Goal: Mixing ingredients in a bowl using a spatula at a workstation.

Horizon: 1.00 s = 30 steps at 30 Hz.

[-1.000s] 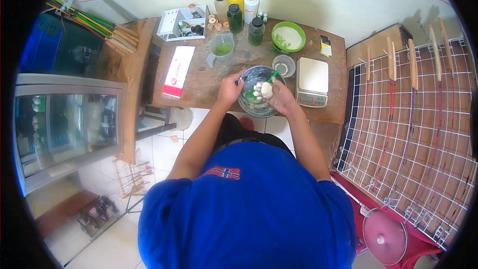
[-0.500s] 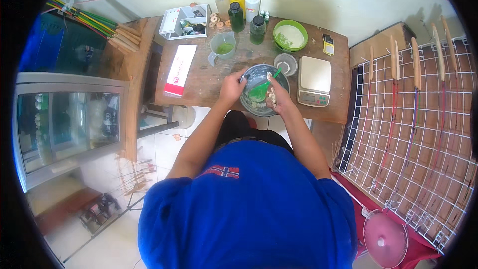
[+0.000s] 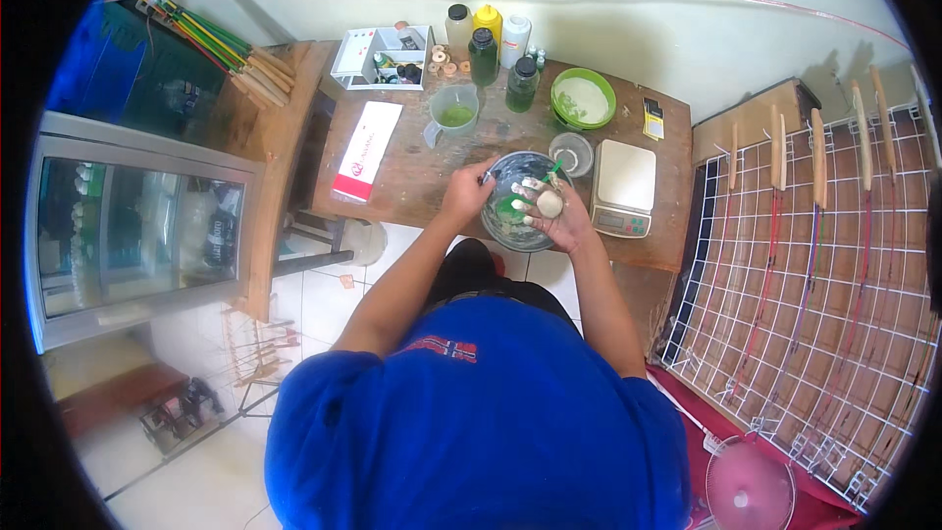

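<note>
A round grey metal mixing bowl (image 3: pixel 502 236) stands at the table's front edge, its inside smeared with pale residue. My left hand (image 3: pixel 467 194) grips its left rim, fingers closed over the edge. Above the bowl's right side, my right hand (image 3: pixel 573 226) is turned palm up, with pale paste coating its spread fingers. A pale, roundish lump of dough (image 3: pixel 549 203) rests on that hand. Something green with a thin handle, perhaps a spatula (image 3: pixel 508 204), lies in the bowl, partly hidden by the right hand.
Right of the bowl are a clear round container (image 3: pixel 572 154) and a kitchen scale (image 3: pixel 625 182). Behind stand a green bowl of white powder (image 3: pixel 583 98), dark green jars (image 3: pixel 482 57) and a clear measuring jug (image 3: pixel 454 116). A white-and-red packet (image 3: pixel 368 150) lies left.
My right hand has turned palm up and shows the dough lump, where before it was side-on over the bowl. My left hand stays on the rim. The whole view has shifted slightly.
</note>
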Tool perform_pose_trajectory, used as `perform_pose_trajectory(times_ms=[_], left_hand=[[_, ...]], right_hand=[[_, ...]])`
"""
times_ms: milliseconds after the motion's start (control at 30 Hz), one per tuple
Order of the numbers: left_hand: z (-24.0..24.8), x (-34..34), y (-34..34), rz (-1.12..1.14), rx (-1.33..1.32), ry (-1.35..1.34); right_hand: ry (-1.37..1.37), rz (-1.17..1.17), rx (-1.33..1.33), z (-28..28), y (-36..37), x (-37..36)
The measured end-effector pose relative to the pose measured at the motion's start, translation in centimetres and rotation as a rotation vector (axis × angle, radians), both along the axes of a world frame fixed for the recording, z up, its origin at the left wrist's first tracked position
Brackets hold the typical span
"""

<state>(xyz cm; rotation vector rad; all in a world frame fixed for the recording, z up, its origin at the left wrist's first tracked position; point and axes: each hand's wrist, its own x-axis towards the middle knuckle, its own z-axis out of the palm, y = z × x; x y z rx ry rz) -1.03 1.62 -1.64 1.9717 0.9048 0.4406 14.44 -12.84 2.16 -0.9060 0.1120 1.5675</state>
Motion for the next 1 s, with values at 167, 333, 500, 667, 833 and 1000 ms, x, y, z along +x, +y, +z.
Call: perform_pose_trajectory(times_ms=[167, 333, 500, 667, 833, 1000], left_hand=[[0.3, 0.2, 0.1, -0.008, -0.032, 0.015], [-0.2, 0.2, 0.3, -0.017, -0.001, -0.048], [0.7, 0.1, 0.2, -0.014, -0.042, -0.008], [0.6, -0.1, 0.2, -0.009, -0.033, -0.016], [1.4, 0.4, 0.1, -0.027, -0.026, 0.028], [-0.9, 0.4, 0.5, -0.005, 0.054, -0.089]], right_hand=[[-0.111, 0.015, -0.113, -1.8, 0.8, 0.0], [-0.072, -0.114, -0.138, -2.7, 0.9, -0.3], [-0.236, -0.125, 0.04, -1.5, 1.1, -0.3], [0.05, -0.037, 0.097, -1.2, 1.2, 0.5], [0.066, 0.083, 0.146, -5.2, 0.5, 2.3], [0.026, 0.036, 0.013, -4.1, 1.2, 0.7]])
